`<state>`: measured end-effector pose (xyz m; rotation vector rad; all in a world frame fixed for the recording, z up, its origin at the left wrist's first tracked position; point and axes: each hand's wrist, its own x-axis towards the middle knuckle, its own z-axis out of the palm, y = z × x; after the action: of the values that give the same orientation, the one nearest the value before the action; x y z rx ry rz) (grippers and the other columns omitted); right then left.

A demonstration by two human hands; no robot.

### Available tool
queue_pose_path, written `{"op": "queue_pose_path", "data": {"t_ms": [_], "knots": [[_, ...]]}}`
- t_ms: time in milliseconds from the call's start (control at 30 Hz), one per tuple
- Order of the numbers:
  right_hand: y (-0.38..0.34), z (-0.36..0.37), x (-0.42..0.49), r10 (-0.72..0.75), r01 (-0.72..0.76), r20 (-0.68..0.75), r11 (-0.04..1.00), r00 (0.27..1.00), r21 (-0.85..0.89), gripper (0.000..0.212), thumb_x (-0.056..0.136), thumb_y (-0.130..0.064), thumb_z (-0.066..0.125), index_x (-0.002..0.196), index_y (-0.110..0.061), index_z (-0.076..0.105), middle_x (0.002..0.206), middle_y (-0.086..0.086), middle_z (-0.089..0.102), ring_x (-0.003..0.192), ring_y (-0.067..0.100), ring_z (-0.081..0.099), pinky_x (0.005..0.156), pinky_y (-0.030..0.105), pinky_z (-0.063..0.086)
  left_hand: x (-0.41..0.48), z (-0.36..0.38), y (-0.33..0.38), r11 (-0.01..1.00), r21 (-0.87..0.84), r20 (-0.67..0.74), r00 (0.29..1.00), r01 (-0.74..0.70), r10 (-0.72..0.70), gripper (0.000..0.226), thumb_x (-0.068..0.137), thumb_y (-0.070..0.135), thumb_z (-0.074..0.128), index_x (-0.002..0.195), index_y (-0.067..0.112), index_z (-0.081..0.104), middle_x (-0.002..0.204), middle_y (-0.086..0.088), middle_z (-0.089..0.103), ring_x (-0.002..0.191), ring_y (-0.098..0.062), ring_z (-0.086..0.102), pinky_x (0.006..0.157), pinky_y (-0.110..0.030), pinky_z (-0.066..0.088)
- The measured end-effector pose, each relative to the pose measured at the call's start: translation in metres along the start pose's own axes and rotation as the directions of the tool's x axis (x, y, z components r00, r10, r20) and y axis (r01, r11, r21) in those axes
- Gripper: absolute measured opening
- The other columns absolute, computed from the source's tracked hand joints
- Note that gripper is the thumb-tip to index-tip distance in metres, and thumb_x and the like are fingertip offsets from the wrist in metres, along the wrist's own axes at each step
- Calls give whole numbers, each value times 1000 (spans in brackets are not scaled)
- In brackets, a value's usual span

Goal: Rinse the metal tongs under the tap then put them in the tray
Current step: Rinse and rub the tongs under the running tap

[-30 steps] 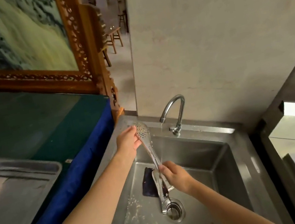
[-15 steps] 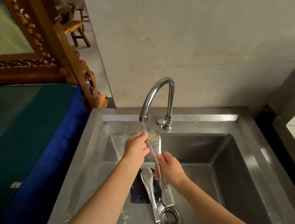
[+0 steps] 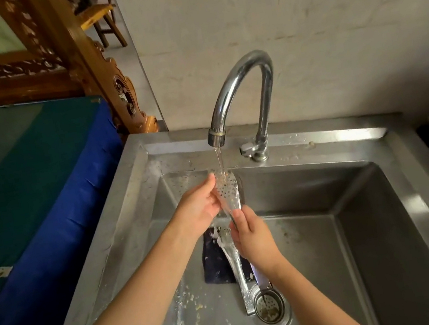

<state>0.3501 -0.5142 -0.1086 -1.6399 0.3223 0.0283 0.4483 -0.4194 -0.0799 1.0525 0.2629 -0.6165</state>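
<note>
At frame centre, both hands, left hand [image 3: 200, 208] and right hand [image 3: 252, 237], close their fingers round the metal tongs [image 3: 226, 188], tilting the perforated head into the tap [image 3: 238, 95] stream for rinsing.

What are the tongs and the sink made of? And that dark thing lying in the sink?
The tongs look like shiny polished metal, probably steel: they mirror light and have punched holes. The sink looks like duller brushed steel, grey with soft streaky reflections. The dark thing may be cloth or a scrub pad; it is flat and matte, but too unclear to say.
</note>
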Motion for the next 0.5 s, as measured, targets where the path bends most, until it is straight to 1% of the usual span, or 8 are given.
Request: {"op": "queue_pose_path", "data": {"t_ms": [100,167,267,333,433,500], "knots": [[-7,2,-3,-7,6,14,999,1000,45,32,100,-30,33,70,-21,38,58,-7,36,49,7,30,48,24,26,1,-2,3,998,60,11,1000,-5,4,31,75,28,65,94,4,67,86,-10,72,81,-20,71,67,-31,57],[-12,2,-5,6,-9,27,994,1000,105,32,101,-28,32,70,-17,35,57,-7,33,45,5,28,44,20,26,1,-2,4,995,99,11,1000,-2,1,32,72,31,67,91,5,67,86,-10,70,80,-20,70,66,-31,57],[-18,-1,-12,50,-64,68,971,996,229,31,101,-27,31,74,-13,33,52,-7,29,38,2,23,34,15,22,-1,-1,5,981,192,31,999,10,-16,33,79,35,63,93,5,68,87,-11,75,84,-23,72,65,-31,57],[-19,-3,-15,70,-90,85,959,994,267,29,101,-28,30,76,-13,32,51,-8,27,38,4,20,33,16,19,-4,2,6,959,282,37,999,17,-28,33,85,36,59,95,6,66,87,-11,76,86,-25,72,64,-31,58],[-17,-7,-17,86,-109,95,956,992,274,30,101,-30,30,74,-15,30,53,-6,25,40,6,18,35,18,17,-8,6,10,936,352,37,998,25,-41,28,90,28,55,102,4,63,91,-11,74,86,-25,72,70,-32,58],[-16,-7,-18,99,-125,104,950,990,285,31,101,-31,30,73,-17,30,52,-7,25,41,7,17,35,19,16,-11,11,13,943,331,45,998,19,-36,25,92,16,51,110,0,59,99,-16,72,91,-26,70,76,-33,58]]}}
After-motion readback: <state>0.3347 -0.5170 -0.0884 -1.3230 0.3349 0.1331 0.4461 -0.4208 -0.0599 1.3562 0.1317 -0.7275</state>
